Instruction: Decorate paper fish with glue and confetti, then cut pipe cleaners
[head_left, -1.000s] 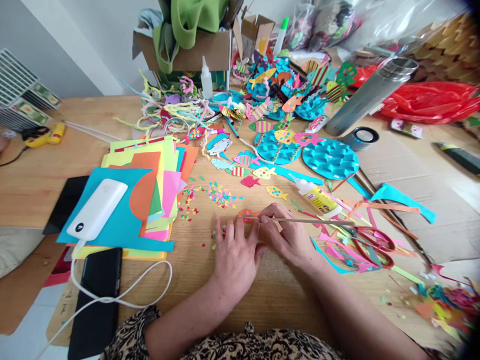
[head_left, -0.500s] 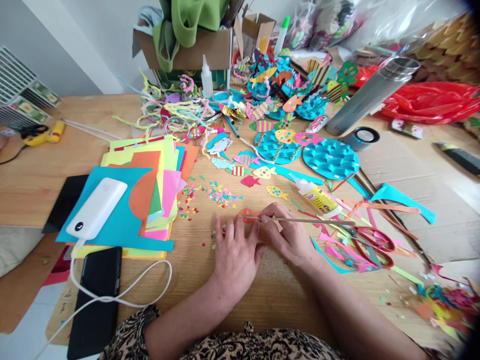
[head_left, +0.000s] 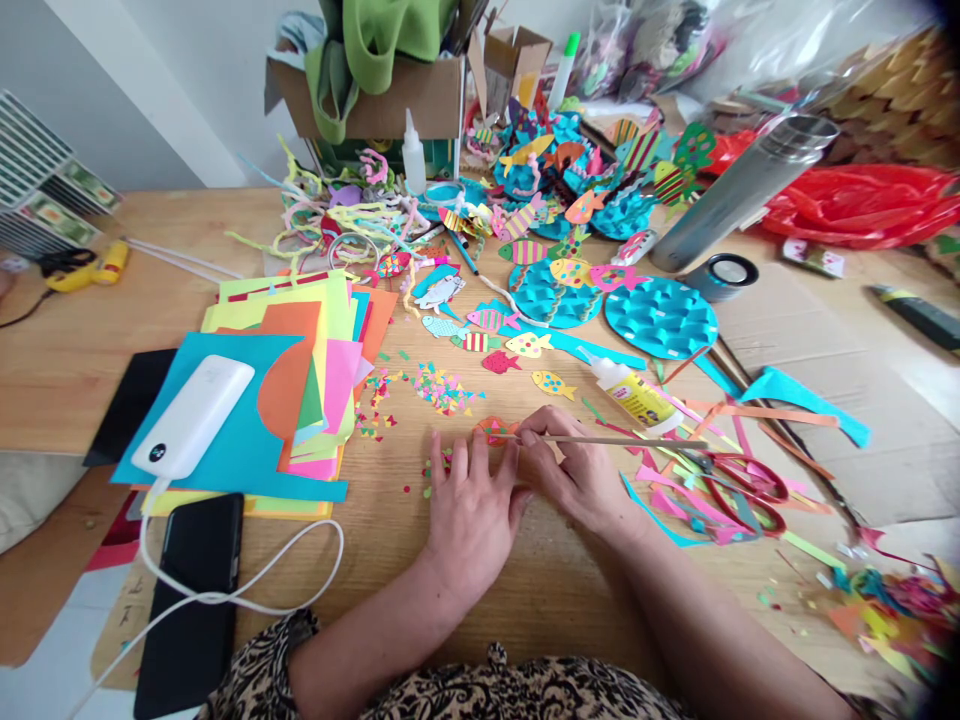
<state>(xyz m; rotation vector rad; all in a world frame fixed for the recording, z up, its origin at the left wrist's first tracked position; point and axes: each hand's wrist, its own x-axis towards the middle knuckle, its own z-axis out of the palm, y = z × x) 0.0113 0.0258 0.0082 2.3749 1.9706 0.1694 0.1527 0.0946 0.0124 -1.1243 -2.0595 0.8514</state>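
My right hand (head_left: 574, 465) pinches a thin wooden stick (head_left: 622, 441), its tip over a small orange paper cut-out (head_left: 489, 430) with a pink bit on it. Spread flat on the table, my left hand (head_left: 472, 500) has its fingertips at the cut-out's near edge and partly covers it. Small green and red paper dots (head_left: 427, 468) lie beside the left fingers. Beyond them is a pile of tiny coloured paper triangles (head_left: 444, 388). Several decorated paper fish (head_left: 501, 362) lie further back. A glue bottle (head_left: 636, 393) rests on its side past my right hand.
Red-handled scissors (head_left: 750, 490) lie among paper strips on the right. Coloured sheets (head_left: 217, 420) carry a white power bank (head_left: 196, 415) on the left, above a black phone (head_left: 191, 600). Blue scalloped discs (head_left: 661, 318) and a leaning steel flask (head_left: 739, 195) stand at the back.
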